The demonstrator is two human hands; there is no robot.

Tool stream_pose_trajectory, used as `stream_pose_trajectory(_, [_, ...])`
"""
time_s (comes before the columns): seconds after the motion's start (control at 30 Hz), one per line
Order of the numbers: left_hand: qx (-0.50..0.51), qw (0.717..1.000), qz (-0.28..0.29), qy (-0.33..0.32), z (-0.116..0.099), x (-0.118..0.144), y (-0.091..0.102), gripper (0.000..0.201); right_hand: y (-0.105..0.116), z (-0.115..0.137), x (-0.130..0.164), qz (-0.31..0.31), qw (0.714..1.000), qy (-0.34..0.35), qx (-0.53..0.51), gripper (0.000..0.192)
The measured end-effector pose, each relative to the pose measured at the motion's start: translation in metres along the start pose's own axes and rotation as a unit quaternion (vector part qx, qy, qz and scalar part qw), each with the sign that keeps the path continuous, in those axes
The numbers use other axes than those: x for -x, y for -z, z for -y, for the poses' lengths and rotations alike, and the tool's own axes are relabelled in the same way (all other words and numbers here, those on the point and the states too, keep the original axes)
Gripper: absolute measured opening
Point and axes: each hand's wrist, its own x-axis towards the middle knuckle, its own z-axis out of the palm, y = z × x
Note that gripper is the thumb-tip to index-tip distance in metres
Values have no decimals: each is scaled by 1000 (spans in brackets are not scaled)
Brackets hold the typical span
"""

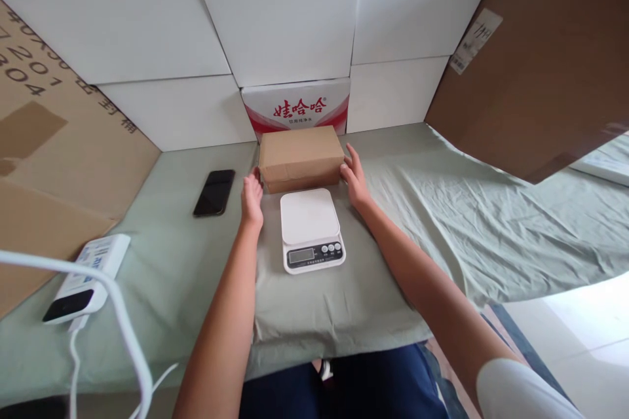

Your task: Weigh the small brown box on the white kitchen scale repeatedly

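Setting: a table under a wrinkled pale green cloth (pixel 442 222), walled in by white panels (pixel 275 13) at the far side, with brown cardboard sheets leaning in on the left (pixel 59 163) and right (pixel 545 59).
Far centre: a red and white printed carton (pixel 296 106) stands against the white panels, just behind the box.
Box: a closed brown cardboard box (pixel 301 156) lies flat on the cloth at the far middle of the table, just beyond the scale.
Left hand: the left hand (pixel 252 196) is at the box's left end, fingers loosely spread and fingertips touching its near left corner; it has no grip around anything.
Right hand: the right hand (pixel 354 178) is at the box's right end, fingers open and laid against its side; the box sits between the two hands, still on the cloth.
Scale: a white kitchen scale (pixel 311 229) with a small display and buttons on its near edge lies between the forearms, its plate bare.
Phone: a black phone (pixel 214 192) lies face up to the left of the left hand, apart from it.
Near left: a white device with a dark end (pixel 88 278) lies on the cloth, and a white cable (pixel 122 321) curves past it.
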Motion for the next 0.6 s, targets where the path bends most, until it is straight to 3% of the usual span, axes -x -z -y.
stream_pose_trajectory(0.23, [-8, 1000, 6, 27, 9, -3, -2, 102, -9, 6, 3, 14, 999, 31, 18, 95])
stream_pose_trajectory(0.37, [-30, 999, 11, -19, -3, 4, -2, 103, -9, 13, 2, 10, 999, 43, 23, 100])
stream_pose_trajectory(0.5, [-55, 991, 43, -117, -27, 32, 2, 92, -6, 37, 14, 6, 995, 88, 47, 99])
stream_pose_trajectory(0.6, [-44, 988, 36, -143, -39, 69, 12, 92, 0, 54, 44, 15, 992, 107, 68, 92])
